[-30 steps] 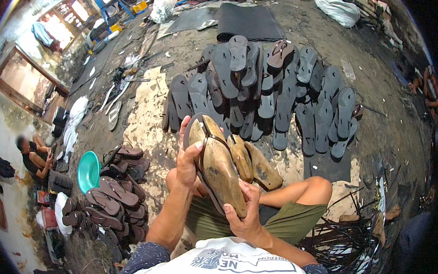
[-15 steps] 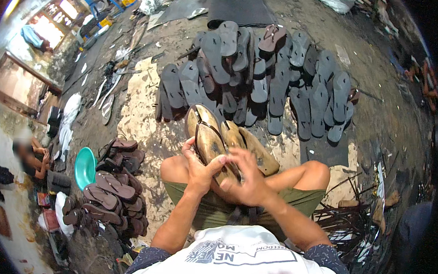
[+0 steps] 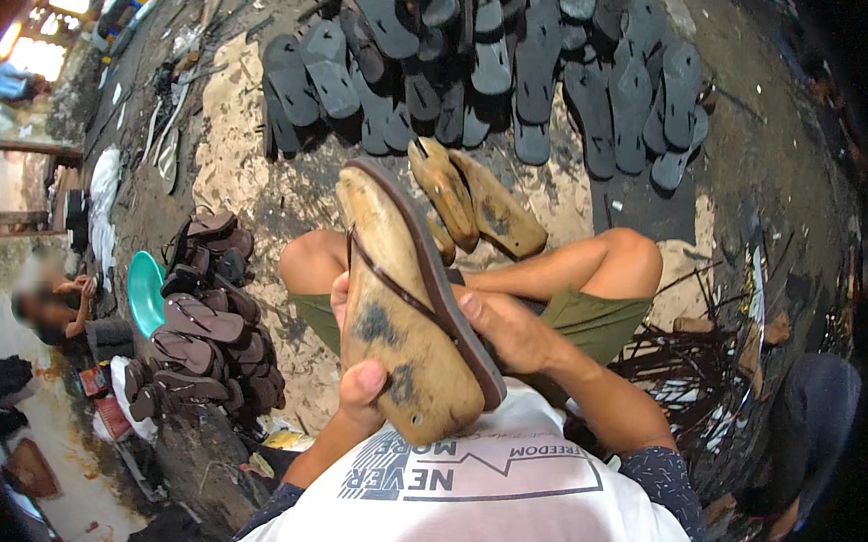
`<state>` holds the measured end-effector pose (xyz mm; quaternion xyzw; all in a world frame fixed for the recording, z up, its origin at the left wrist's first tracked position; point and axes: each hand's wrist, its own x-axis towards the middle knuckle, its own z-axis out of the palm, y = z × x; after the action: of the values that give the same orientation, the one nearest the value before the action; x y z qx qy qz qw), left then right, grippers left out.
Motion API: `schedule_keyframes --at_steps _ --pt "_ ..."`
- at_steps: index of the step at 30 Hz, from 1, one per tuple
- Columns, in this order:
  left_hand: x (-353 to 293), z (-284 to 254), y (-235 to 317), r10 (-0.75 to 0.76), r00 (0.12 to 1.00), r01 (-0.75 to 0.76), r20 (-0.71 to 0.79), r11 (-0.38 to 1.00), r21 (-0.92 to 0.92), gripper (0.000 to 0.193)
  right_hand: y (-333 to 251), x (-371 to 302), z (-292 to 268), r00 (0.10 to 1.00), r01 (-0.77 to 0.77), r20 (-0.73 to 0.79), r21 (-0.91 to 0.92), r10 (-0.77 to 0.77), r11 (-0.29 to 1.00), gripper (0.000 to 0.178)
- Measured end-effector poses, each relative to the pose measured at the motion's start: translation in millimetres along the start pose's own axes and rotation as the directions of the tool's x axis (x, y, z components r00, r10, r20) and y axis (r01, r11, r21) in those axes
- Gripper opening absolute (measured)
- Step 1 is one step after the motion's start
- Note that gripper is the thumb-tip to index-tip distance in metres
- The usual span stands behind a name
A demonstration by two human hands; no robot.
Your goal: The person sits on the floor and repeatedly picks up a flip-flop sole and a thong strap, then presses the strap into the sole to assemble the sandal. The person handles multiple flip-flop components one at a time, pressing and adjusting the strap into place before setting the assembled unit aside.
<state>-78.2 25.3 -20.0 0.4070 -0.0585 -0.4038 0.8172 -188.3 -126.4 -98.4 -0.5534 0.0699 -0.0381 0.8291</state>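
Observation:
A worn wooden shoe last point(image 3: 377, 312), blotched with dark stains, is held up close in front of my chest. A brown flip-flop point(image 3: 449, 297) is fitted on it, its sole along the last's right side and its thin strap across the wood. My left hand point(image 3: 356, 381) grips the last from the left, the thumb near its heel and the fingers partly hidden behind. My right hand point(image 3: 515, 334) is closed on the edge of the flip-flop's sole, its other fingers hidden. Beyond them, more wooden lasts point(image 3: 498, 205) lie on the ground in front of my crossed legs.
Many dark grey soles point(image 3: 536, 69) are spread ahead. A pile of brown flip-flops point(image 3: 207, 332) lies to my left, beside a green basin point(image 3: 144, 293). Dark strips point(image 3: 671, 370) are heaped at my right. Another person point(image 3: 59, 303) sits by the left wall.
The last with the flip-flop has come up closer to my chest and turned, showing the sole's edge. My right hand has moved onto the sole. The whole view has shifted.

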Motion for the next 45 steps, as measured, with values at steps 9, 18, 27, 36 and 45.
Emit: schedule_keyframes --at_steps 9,18,27,36,45 --pt "-30 -16 8 0.058 0.989 -0.053 -0.140 0.998 0.036 0.113 -39 -39 54 0.973 -0.164 -0.087 0.386 0.213 0.908 0.040" --pt "29 0 8 0.267 0.905 -0.212 0.332 0.958 -0.192 0.115 2 -22 43 0.968 -0.246 0.218 0.744 0.122 0.622 0.059" --pt "47 -22 14 0.045 0.983 -0.083 0.178 0.974 0.210 0.085 -24 12 36 0.957 0.210 -0.245 0.229 -0.153 0.950 0.079" --pt "38 -30 -17 0.062 0.988 -0.135 0.141 0.787 0.602 0.081 -27 23 10 0.976 -0.050 -0.172 0.413 0.132 0.909 0.070" --pt "45 -13 15 0.295 0.908 -0.403 0.297 0.808 0.430 0.136 -31 33 18 0.909 0.187 -0.264 -0.436 -0.324 0.880 0.084"
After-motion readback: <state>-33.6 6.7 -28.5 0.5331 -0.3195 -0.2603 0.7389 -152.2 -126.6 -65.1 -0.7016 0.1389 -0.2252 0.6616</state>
